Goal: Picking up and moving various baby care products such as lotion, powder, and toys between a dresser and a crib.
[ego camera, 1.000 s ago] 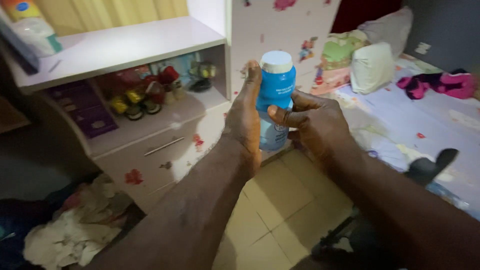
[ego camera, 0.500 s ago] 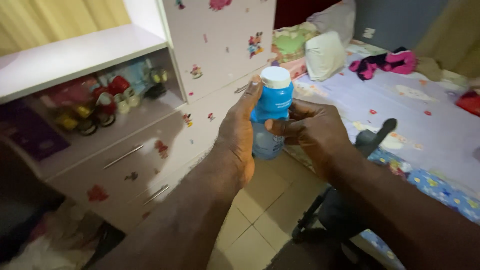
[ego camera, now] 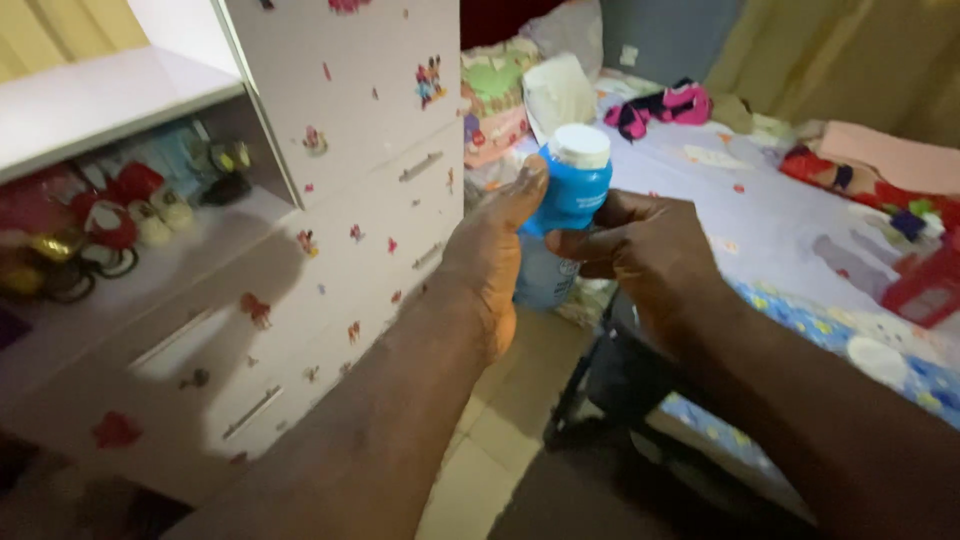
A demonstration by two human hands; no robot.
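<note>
The view has been swung to the right, so more of the bed (ego camera: 800, 230) is seen. A blue bottle (ego camera: 565, 215) with a white cap (ego camera: 579, 145) is held upright over the floor, clamped between the left hand (ego camera: 490, 260) and the right hand (ego camera: 640, 250). Small stickers are dotted on the white dresser (ego camera: 330, 200)

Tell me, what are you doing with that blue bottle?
A person holds a blue bottle with a white cap upright between both hands. The left hand presses flat along its side, and the right hand has a grip around the other side. The cap is on. A white dresser stands to the left, and a bed lies behind.
</note>
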